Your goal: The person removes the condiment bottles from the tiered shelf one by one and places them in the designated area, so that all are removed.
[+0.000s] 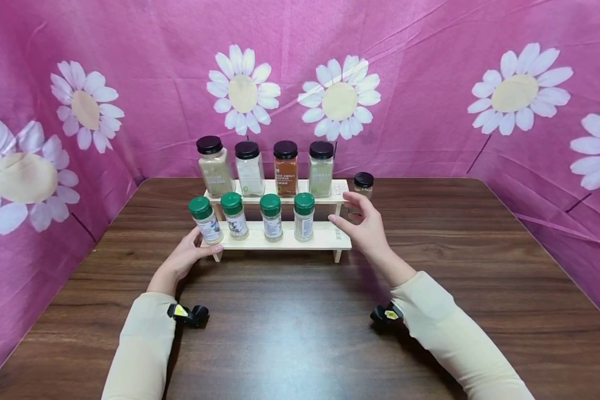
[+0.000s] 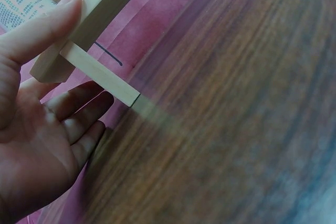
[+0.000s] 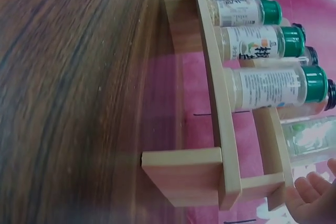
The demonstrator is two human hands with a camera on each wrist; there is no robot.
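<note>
A light wooden two-tier spice rack [image 1: 325, 243] stands on the table. My left hand [image 1: 185, 256] holds the left end of its lower shelf, thumb on the front edge. In the left wrist view the thumb [image 2: 60, 22] lies on the wood while the other fingers curl loosely below. Green-lidded shakers [image 1: 272, 225] line the lower shelf, the leftmost right by the left hand. Black-lidded spice jars [image 1: 285, 173] fill much of the upper shelf, one with red powder. My right hand [image 1: 367, 228] is at the rack's right end, fingers spread and fingertips right at the upper shelf's corner.
Another black-lidded jar [image 1: 364, 181] stands behind the right hand, partly hidden by it. The brown wooden table [image 1: 290, 322] reaches back to a pink flowered cloth [image 1: 415, 111] hanging behind and at both sides.
</note>
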